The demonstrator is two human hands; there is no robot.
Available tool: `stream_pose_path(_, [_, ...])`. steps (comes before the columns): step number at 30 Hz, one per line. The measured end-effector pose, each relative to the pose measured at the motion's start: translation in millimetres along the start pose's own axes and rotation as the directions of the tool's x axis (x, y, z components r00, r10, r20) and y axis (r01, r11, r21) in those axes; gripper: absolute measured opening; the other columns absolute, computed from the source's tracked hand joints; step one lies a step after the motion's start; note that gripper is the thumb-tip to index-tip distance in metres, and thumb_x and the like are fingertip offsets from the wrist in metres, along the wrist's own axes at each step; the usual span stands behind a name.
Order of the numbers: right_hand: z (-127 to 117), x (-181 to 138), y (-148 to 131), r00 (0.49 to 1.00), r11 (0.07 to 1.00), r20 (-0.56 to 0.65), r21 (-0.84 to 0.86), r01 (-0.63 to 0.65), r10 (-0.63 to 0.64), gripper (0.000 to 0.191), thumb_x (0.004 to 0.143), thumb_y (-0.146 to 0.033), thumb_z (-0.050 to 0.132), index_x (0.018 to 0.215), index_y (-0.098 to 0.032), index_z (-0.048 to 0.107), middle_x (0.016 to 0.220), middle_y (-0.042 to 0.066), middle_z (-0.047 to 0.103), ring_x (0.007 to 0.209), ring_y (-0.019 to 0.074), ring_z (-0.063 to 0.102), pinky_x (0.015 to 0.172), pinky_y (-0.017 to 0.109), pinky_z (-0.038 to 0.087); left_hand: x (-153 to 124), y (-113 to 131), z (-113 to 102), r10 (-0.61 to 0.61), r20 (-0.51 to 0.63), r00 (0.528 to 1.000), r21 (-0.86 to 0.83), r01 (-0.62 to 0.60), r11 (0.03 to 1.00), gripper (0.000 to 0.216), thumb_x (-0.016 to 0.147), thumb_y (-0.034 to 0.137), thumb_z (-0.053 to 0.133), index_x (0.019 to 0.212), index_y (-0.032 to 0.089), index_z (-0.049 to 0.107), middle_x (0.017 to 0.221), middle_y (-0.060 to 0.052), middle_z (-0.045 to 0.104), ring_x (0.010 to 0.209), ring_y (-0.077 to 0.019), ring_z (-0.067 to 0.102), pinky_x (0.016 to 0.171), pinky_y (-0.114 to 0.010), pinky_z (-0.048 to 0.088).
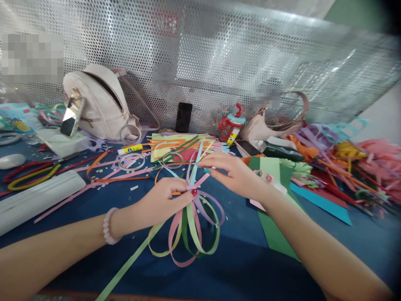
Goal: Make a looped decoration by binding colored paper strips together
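Observation:
My left hand [169, 196], with a beaded bracelet [111, 225] at the wrist, pinches the gathered middle of a flower of looped paper strips [197, 238]. Its pink, yellow, purple and green loops hang below the fingers. Just right of that pinch, my right hand [233, 173] has its fingers closed at the end of a pink paper strip [202, 179]. Light blue strip ends [193, 172] stick up between the two hands. A long pale green strip [131, 261] runs from the flower towards the table's front edge. The inner fingertips of my left hand are partly hidden.
Loose paper strips [175, 144] lie piled behind my hands, with a glue stick [130, 149] and metal rings [131, 162] nearby. Scissors [34, 173] and a white roll [40, 200] are on the left. Green paper [277, 225] lies under my right forearm; crepe flowers [376, 154] sit far right.

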State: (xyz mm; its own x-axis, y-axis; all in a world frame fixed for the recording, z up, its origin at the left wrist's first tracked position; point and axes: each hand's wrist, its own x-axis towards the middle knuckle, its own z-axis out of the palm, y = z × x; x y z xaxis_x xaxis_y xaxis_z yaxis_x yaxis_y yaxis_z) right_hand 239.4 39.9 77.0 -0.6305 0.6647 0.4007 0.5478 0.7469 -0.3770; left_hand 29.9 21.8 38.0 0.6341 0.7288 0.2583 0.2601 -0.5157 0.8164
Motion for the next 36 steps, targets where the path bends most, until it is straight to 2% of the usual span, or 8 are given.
stream_pose_path(5, [13, 0, -21, 0.999, 0.968, 0.021, 0.249, 0.017, -0.023, 0.017, 0.079, -0.008, 0.057, 0.091, -0.017, 0.063, 0.092, 0.004, 0.064, 0.086, 0.0128, 0.059, 0.08, 0.027, 0.047, 0, 2, 2, 0.051, -0.058, 0.997, 0.088, -0.046, 0.995, 0.027, 0.083, 0.015, 0.043, 0.058, 0.014, 0.053, 0.059, 0.003, 0.044, 0.054, -0.0077, 0.043, 0.053, -0.019, 0.034])
stream_pose_path(9, [18, 0, -27, 0.999, 0.952, -0.043, 0.306, -0.013, 0.028, 0.009, 0.079, -0.007, 0.057, 0.079, -0.015, 0.061, 0.084, 0.003, 0.062, 0.08, 0.0116, 0.058, 0.074, 0.025, 0.047, -1, 5, 3, 0.056, -0.071, 0.996, 0.093, -0.049, 0.994, 0.021, 0.082, 0.016, 0.047, 0.064, 0.014, 0.058, 0.065, 0.002, 0.051, 0.06, -0.0092, 0.048, 0.057, -0.019, 0.037])
stream_pose_path(12, [17, 0, -24, 0.998, 0.941, -0.033, 0.335, -0.047, 0.062, 0.007, 0.082, -0.011, 0.053, 0.08, -0.016, 0.058, 0.086, 0.004, 0.06, 0.078, 0.0113, 0.057, 0.07, 0.024, 0.047, -1, 7, 3, 0.04, -0.066, 0.997, 0.042, -0.037, 0.998, 0.017, 0.083, 0.015, 0.047, 0.076, 0.016, 0.063, 0.074, 0.0, 0.058, 0.068, -0.0107, 0.052, 0.061, -0.019, 0.04])
stream_pose_path(14, [16, 0, -23, 0.999, 0.94, -0.005, 0.34, -0.032, 0.036, 0.006, 0.084, -0.012, 0.052, 0.083, -0.016, 0.057, 0.089, 0.004, 0.059, 0.082, 0.0119, 0.056, 0.073, 0.025, 0.046, -1, 8, 2, 0.032, -0.087, 0.996, 0.041, -0.028, 0.999, 0.018, 0.082, 0.015, 0.047, 0.073, 0.016, 0.062, 0.072, 0.001, 0.057, 0.067, -0.0108, 0.052, 0.061, -0.019, 0.04])
stream_pose_path(18, [16, -1, -29, 0.998, 0.96, 0.03, 0.276, 0.045, -0.056, 0.008, 0.081, -0.011, 0.056, 0.085, -0.017, 0.058, 0.093, 0.004, 0.056, 0.088, 0.0132, 0.054, 0.081, 0.029, 0.045, -2, 8, 2, 0.018, -0.115, 0.993, 0.054, -0.012, 0.998, 0.018, 0.078, 0.012, 0.051, 0.061, 0.014, 0.057, 0.067, 0.002, 0.053, 0.063, -0.0103, 0.051, 0.058, -0.019, 0.039])
stream_pose_path(25, [20, -4, -38, 0.999, 0.982, -0.021, 0.185, 0.043, -0.039, 0.012, 0.08, -0.006, 0.054, 0.079, -0.017, 0.058, 0.091, 0.004, 0.052, 0.088, 0.0126, 0.053, 0.081, 0.027, 0.045, -3, 6, 1, 0.044, -0.131, 0.99, 0.083, -0.033, 0.996, 0.019, 0.075, 0.008, 0.055, 0.057, 0.014, 0.055, 0.066, 0.003, 0.052, 0.062, -0.0091, 0.05, 0.058, -0.018, 0.038])
stream_pose_path(30, [21, -5, -38, 0.995, 0.984, -0.038, 0.146, 0.098, -0.093, 0.008, 0.082, -0.01, 0.055, 0.087, -0.016, 0.059, 0.09, 0.004, 0.053, 0.087, 0.0128, 0.052, 0.078, 0.026, 0.045, -3, 4, 1, 0.071, -0.099, 0.992, 0.122, -0.059, 0.991, 0.015, 0.077, 0.011, 0.057, 0.062, 0.013, 0.06, 0.071, 0.0, 0.057, 0.066, -0.0104, 0.053, 0.061, -0.019, 0.04])
stream_pose_path(36, [26, -4, -40, 0.982, 0.981, -0.033, -0.043, 0.187, -0.188, 0.013, 0.087, -0.012, 0.047, 0.079, -0.016, 0.057, 0.084, 0.005, 0.056, 0.082, 0.0141, 0.05, 0.076, 0.028, 0.044, -4, 4, 2, 0.075, -0.089, 0.993, 0.137, -0.062, 0.989, 0.012, 0.076, 0.01, 0.058, 0.065, 0.013, 0.063, 0.071, -0.001, 0.059, 0.067, -0.0112, 0.055, 0.063, -0.02, 0.042])
